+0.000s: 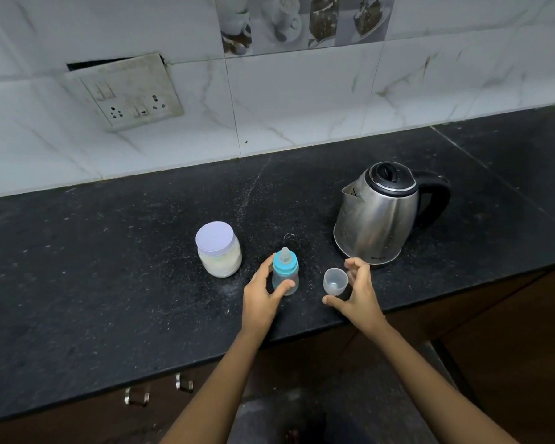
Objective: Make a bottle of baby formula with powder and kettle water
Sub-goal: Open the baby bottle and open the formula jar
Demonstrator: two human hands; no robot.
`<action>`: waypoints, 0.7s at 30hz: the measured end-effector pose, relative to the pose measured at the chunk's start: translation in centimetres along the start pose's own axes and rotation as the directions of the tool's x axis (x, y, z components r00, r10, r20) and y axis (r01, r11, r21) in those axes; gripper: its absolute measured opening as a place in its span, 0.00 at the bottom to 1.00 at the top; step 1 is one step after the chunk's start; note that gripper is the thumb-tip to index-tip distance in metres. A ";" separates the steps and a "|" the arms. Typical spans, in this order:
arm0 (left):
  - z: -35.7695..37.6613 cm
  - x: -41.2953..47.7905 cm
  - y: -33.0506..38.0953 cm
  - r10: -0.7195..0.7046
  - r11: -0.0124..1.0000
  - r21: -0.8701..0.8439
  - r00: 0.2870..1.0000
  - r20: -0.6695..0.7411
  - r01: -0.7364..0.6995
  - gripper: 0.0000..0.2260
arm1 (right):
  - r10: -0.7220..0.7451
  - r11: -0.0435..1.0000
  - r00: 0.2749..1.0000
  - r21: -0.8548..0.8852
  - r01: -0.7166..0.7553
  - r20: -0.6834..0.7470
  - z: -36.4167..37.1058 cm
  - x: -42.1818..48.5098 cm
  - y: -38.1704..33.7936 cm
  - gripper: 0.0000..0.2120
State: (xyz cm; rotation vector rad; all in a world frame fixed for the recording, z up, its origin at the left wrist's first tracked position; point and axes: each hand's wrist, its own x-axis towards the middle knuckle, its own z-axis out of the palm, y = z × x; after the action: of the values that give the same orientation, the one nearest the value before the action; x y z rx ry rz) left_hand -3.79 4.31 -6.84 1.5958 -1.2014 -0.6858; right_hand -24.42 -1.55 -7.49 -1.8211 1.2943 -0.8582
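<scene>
A steel kettle (378, 216) with a black lid and black handle stands on the dark stone counter (109, 283). Its spout points to the left and its handle to the right.

The baby bottle (285, 274) stands upright to the left of the kettle and a little nearer to the counter edge. Its blue ring and clear teat are on it. The left hand (261, 296) grips the bottle. The thumb lies across the front of the lower body and the fingers curl round the far side.

Between the bottle and the kettle, just in front of the kettle's base, a small clear cap (335, 281) stands on the counter with its open side up. The right hand (361, 294) is around this cap but is not closed on it. The fingers are spread and loosely bent on the kettle side, and the thumb reaches below the cap. I cannot tell if any fingertip touches the cap.

A jar (220, 254) of pale powder with a flat light lid stands further left of the kettle, beyond the bottle.

On the tiled wall, far to the left of the kettle and above it, there is a switch plate (125, 91) with sockets.
</scene>
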 end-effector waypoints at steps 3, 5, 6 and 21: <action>-0.1 0.1 -0.2 -0.003 1.000 0.006 1.000 0.023 0.003 0.28 | -0.182 0.981 0.953 -0.109 0.159 -0.244 0.2 -0.7 -2.0 0.31; -0.1 0.2 -0.2 -0.003 1.000 0.000 1.000 0.030 0.003 0.30 | -0.293 0.951 0.907 -0.186 0.246 -0.302 0.9 -0.5 -3.8 0.27; -0.1 0.3 -0.2 0.001 1.000 -0.005 1.000 0.030 0.000 0.30 | -0.308 0.944 0.918 -0.202 0.262 -0.251 1.5 -0.1 -4.6 0.28; -1.0 1.7 -0.9 0.045 0.997 0.054 0.985 0.167 -0.055 0.24 | -0.127 0.980 0.982 0.174 0.101 0.141 4.6 4.2 -7.2 0.22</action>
State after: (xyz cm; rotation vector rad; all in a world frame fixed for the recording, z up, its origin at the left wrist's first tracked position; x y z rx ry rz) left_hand -1.98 3.10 -7.16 1.5758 -1.3896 -0.7694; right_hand -16.06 -3.17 -3.27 -1.8038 1.0012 -0.8451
